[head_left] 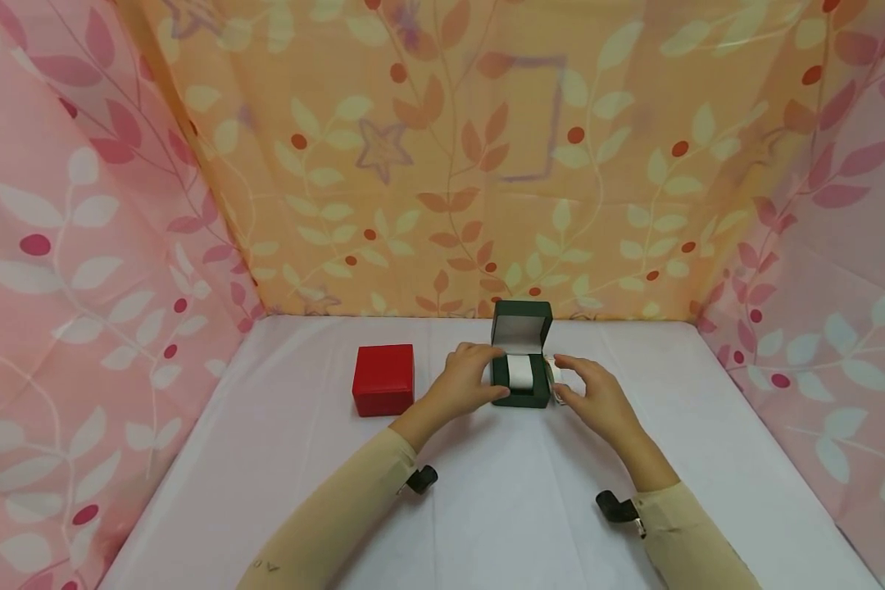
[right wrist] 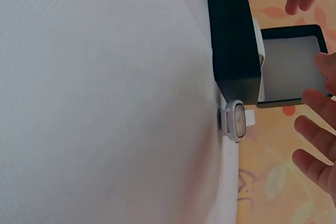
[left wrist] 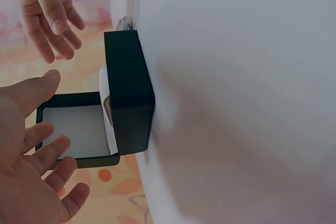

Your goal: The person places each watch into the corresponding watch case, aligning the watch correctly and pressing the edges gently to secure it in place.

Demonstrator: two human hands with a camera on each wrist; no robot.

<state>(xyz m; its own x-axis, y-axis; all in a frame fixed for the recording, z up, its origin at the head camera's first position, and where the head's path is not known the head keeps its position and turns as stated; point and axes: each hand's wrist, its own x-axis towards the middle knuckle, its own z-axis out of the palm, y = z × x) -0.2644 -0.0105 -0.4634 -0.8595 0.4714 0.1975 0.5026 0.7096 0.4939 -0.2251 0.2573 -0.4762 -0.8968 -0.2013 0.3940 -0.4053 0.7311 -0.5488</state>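
A dark green watch box stands with its lid raised, showing a pale lining and a white cushion inside. My left hand is at the box's left side, thumb and fingers spread and holding nothing. To the right of the box a watch with a light case sits on the table, a small white piece behind it. My right hand hovers beside this watch with parted, loosely bent fingers; nothing is in its grasp. From the left wrist view, the watch is mostly hidden behind the box.
A closed red box rests left of the green one on the white tablecloth. Patterned cloth walls, an orange one at the back and pink ones at both sides, border the table.
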